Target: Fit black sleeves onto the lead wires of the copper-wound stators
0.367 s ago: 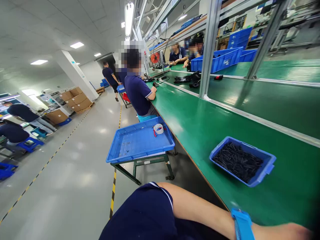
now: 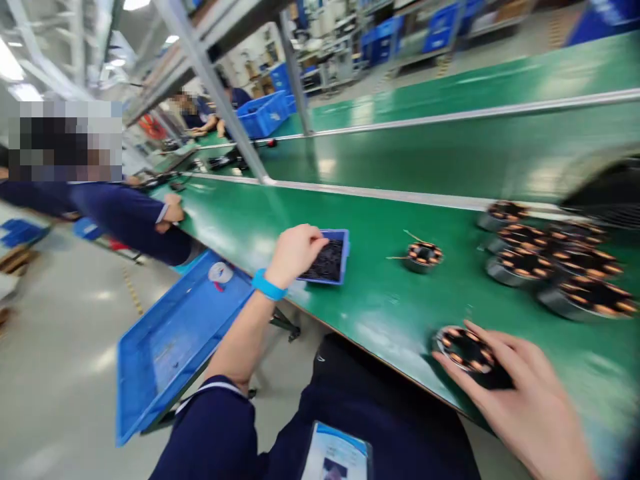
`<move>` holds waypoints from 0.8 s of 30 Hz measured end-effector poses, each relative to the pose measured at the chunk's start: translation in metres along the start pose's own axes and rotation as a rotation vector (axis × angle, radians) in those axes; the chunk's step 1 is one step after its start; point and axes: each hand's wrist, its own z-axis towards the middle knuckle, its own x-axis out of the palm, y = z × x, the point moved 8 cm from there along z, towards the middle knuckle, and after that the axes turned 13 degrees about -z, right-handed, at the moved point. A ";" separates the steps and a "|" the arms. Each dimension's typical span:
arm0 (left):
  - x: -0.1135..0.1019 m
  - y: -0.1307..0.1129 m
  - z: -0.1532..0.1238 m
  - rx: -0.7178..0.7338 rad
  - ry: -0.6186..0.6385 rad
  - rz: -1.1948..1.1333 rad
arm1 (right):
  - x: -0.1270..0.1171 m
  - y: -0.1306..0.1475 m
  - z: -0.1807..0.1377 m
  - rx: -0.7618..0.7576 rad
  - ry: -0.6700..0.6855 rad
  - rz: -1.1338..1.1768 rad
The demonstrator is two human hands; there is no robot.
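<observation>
My left hand [image 2: 296,251], with a blue wristband [image 2: 270,285], is over the near side of a small blue bin [image 2: 345,257]. Its thumb and fingers are pinched together above short black tube-like pieces [image 2: 327,263]; whatever they hold is too small to make out. Lower right, my right hand [image 2: 525,383] grips a motor stator [image 2: 465,350], a metal ring with copper coils, thumb and fingers on opposite sides. Between the hands, another stator [image 2: 424,257] sits on the green bench [image 2: 385,313] with two thin leads pointing left.
Several more stators [image 2: 520,263] are grouped at the right of the bench. A large blue tray [image 2: 145,360] with a white tape roll [image 2: 220,272] stands left below the bench edge. A co-worker's arm [image 2: 173,213] rests on the bench further left. A metal post [image 2: 220,93] rises behind.
The view has swung right and down, bringing the stators and my right hand into sight. My left hand, low at the right before, is now at the small blue bin.
</observation>
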 end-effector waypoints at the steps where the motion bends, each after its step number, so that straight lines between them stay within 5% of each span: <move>1: 0.008 0.015 0.007 -0.009 0.075 0.048 | -0.004 -0.001 -0.001 -0.005 -0.009 0.003; 4: 0.034 0.038 0.017 0.040 0.188 0.121 | -0.005 -0.002 0.002 0.008 -0.005 0.033; 9: 0.049 0.042 0.019 0.088 0.138 0.081 | -0.003 -0.005 0.003 0.064 0.029 0.086; 24: 0.029 0.055 0.012 -0.062 -0.108 -0.420 | -0.004 -0.005 0.001 0.040 0.011 0.107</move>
